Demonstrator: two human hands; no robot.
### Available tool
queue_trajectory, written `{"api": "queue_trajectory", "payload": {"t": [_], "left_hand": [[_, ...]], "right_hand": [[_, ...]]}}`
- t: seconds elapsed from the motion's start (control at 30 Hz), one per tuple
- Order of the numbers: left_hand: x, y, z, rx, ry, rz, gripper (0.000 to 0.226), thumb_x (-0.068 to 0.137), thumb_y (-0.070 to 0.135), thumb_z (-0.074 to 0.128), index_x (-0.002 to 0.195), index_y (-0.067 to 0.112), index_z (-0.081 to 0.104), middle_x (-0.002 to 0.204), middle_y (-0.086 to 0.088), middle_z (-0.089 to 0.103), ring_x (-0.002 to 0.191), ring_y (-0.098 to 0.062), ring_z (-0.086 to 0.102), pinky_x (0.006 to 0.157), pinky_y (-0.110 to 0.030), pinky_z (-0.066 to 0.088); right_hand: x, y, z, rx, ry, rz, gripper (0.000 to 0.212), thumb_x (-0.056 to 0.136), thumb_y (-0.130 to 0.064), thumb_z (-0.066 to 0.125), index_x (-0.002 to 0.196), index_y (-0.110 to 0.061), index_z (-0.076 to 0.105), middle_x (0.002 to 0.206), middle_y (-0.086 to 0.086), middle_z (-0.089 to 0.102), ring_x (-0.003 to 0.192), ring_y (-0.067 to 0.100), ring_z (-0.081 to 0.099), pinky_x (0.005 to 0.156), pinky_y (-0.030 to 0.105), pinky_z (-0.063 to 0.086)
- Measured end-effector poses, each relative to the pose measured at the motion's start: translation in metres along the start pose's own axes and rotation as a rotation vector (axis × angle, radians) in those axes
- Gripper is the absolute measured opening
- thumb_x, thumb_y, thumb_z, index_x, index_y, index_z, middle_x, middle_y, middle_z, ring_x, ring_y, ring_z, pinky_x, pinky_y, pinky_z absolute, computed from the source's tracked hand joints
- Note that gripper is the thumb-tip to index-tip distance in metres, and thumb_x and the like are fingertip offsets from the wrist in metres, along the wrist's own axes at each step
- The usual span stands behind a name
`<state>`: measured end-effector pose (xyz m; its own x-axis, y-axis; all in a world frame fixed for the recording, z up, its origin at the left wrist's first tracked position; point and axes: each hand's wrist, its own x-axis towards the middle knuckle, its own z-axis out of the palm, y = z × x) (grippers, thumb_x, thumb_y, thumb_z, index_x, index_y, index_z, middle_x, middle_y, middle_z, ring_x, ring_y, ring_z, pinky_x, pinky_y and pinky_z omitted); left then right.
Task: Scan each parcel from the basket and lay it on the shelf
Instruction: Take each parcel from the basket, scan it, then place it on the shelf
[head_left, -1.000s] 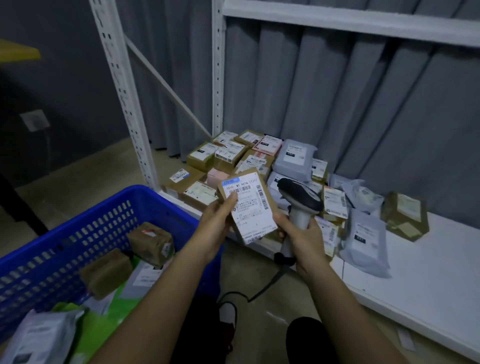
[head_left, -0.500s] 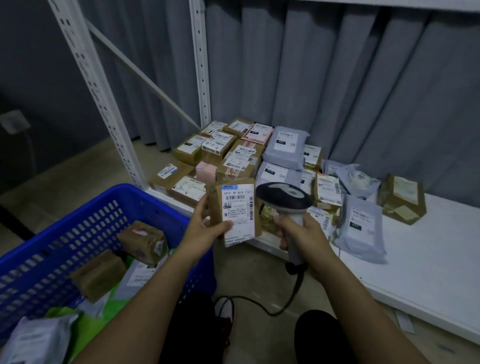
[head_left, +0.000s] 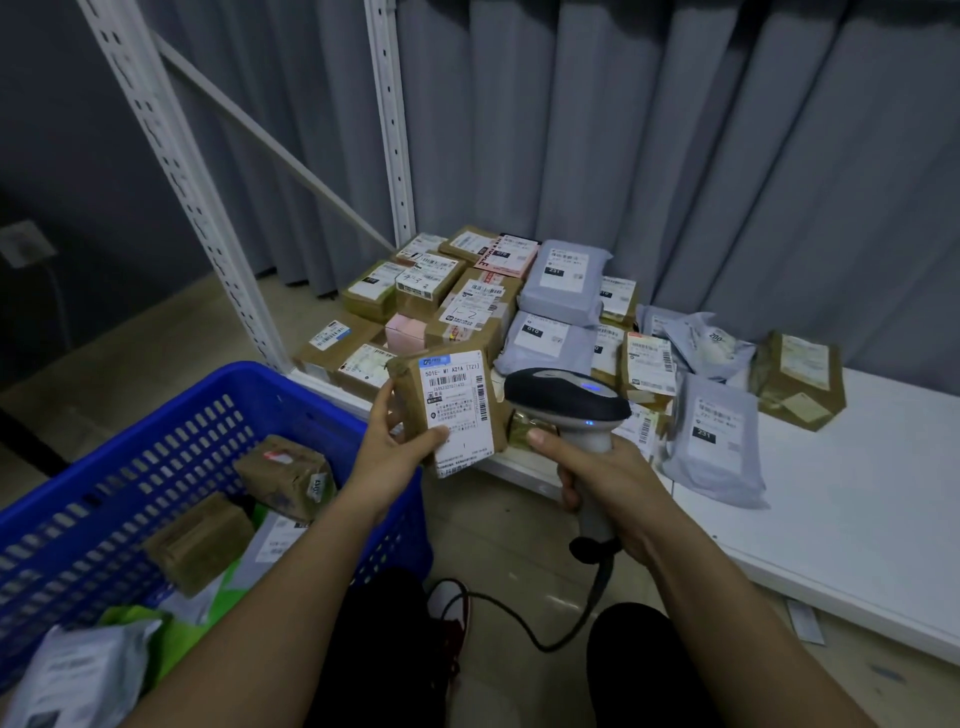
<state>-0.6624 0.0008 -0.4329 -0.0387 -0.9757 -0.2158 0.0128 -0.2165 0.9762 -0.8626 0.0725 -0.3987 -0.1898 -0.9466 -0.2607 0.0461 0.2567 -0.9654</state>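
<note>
Head view: left hand (head_left: 387, 457) grips a parcel (head_left: 451, 410) upright, label up, above the basket's (head_left: 156, 431) right rim. Right hand (head_left: 597, 478) grasps a scanner (head_left: 569, 402) just beside it, before the shelf's (head_left: 857, 493) front edge.

Left hand (head_left: 387, 457) holds a labelled parcel (head_left: 452, 410) beside the right hand's (head_left: 605, 480) scanner (head_left: 569, 402).
</note>
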Motion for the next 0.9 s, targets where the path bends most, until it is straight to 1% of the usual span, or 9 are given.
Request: {"api": "queue_trajectory", "payload": {"t": [0.1, 0.23, 0.33, 0.43, 0.5, 0.53, 0.67, 0.83, 0.9], "left_hand": [[0.000, 0.000, 0.002, 0.012, -0.002, 0.001, 0.087, 0.084, 0.001, 0.067, 0.149, 0.034, 0.020, 0.133, 0.001, 0.049, 0.107, -0.015, 0.056, 0.090, -0.038, 0.052], [0.001, -0.001, 0.006, 0.026, 0.006, -0.016, 0.082, 0.084, 0.008, 0.068, 0.147, 0.034, 0.022, 0.124, 0.005, 0.051, 0.113, -0.019, 0.056, 0.093, -0.040, 0.051], [0.000, -0.002, 0.016, 0.005, -0.011, -0.109, 0.062, 0.086, 0.023, 0.068, 0.135, 0.027, 0.030, 0.127, -0.005, 0.057, 0.105, -0.018, 0.061, 0.093, -0.042, 0.051], [-0.006, -0.004, 0.034, 0.021, -0.056, -0.164, 0.045, 0.088, 0.032, 0.065, 0.120, 0.020, 0.036, 0.118, -0.006, 0.062, 0.094, -0.010, 0.062, 0.079, -0.034, 0.053], [-0.012, -0.004, 0.051, 0.017, -0.100, -0.161, 0.043, 0.089, 0.033, 0.064, 0.121, 0.015, 0.041, 0.109, -0.002, 0.065, 0.091, -0.008, 0.062, 0.067, -0.027, 0.050], [-0.015, -0.004, 0.060, 0.014, -0.122, -0.158, 0.043, 0.090, 0.033, 0.063, 0.122, 0.014, 0.041, 0.107, -0.001, 0.065, 0.090, -0.007, 0.063, 0.065, -0.026, 0.050], [-0.016, -0.005, 0.100, 0.026, -0.202, -0.176, 0.042, 0.091, 0.035, 0.060, 0.122, 0.013, 0.040, 0.108, -0.003, 0.064, 0.088, -0.011, 0.063, 0.072, -0.029, 0.052], [-0.006, -0.010, 0.175, 0.066, -0.349, -0.209, 0.045, 0.090, 0.037, 0.061, 0.123, 0.013, 0.040, 0.113, -0.007, 0.065, 0.090, -0.016, 0.065, 0.064, -0.029, 0.050], [0.002, -0.017, 0.212, 0.106, -0.407, -0.212, 0.047, 0.090, 0.041, 0.061, 0.123, 0.013, 0.042, 0.113, -0.007, 0.065, 0.091, -0.019, 0.065, 0.065, -0.031, 0.050]], "right_hand": [[-0.001, -0.001, -0.002, -0.019, 0.000, 0.004, 0.035, 0.076, -0.029, 0.081, 0.059, -0.013, 0.055, 0.053, 0.006, 0.048, 0.048, 0.017, 0.043, 0.050, 0.028, 0.040], [0.001, 0.001, -0.007, 0.009, 0.033, 0.019, 0.030, 0.076, -0.028, 0.081, 0.068, -0.011, 0.058, 0.057, 0.008, 0.050, 0.049, 0.017, 0.045, 0.050, 0.028, 0.042], [0.010, 0.008, -0.016, 0.081, 0.147, 0.058, 0.025, 0.078, -0.027, 0.080, 0.080, -0.009, 0.063, 0.059, 0.008, 0.054, 0.047, 0.016, 0.048, 0.052, 0.029, 0.045], [0.018, 0.012, -0.029, 0.195, 0.213, 0.085, 0.023, 0.080, -0.020, 0.078, 0.080, -0.008, 0.059, 0.060, 0.008, 0.054, 0.045, 0.016, 0.047, 0.050, 0.028, 0.045], [0.018, 0.010, -0.040, 0.271, 0.228, 0.110, 0.021, 0.083, -0.015, 0.075, 0.076, -0.008, 0.057, 0.058, 0.007, 0.054, 0.044, 0.015, 0.047, 0.051, 0.028, 0.046], [0.018, 0.009, -0.046, 0.293, 0.242, 0.123, 0.019, 0.084, -0.014, 0.074, 0.076, -0.008, 0.057, 0.058, 0.006, 0.054, 0.044, 0.014, 0.048, 0.052, 0.027, 0.047], [0.005, 0.005, -0.086, 0.290, 0.375, 0.148, 0.013, 0.089, -0.015, 0.068, 0.084, -0.007, 0.059, 0.063, 0.007, 0.057, 0.050, 0.017, 0.051, 0.052, 0.027, 0.047], [-0.028, 0.004, -0.148, 0.357, 0.566, 0.168, 0.008, 0.091, -0.010, 0.060, 0.085, -0.006, 0.056, 0.066, 0.008, 0.054, 0.052, 0.018, 0.049, 0.055, 0.028, 0.046], [-0.039, 0.009, -0.171, 0.392, 0.651, 0.163, 0.007, 0.092, -0.011, 0.058, 0.087, -0.006, 0.056, 0.067, 0.008, 0.055, 0.054, 0.019, 0.050, 0.056, 0.029, 0.047]]}}
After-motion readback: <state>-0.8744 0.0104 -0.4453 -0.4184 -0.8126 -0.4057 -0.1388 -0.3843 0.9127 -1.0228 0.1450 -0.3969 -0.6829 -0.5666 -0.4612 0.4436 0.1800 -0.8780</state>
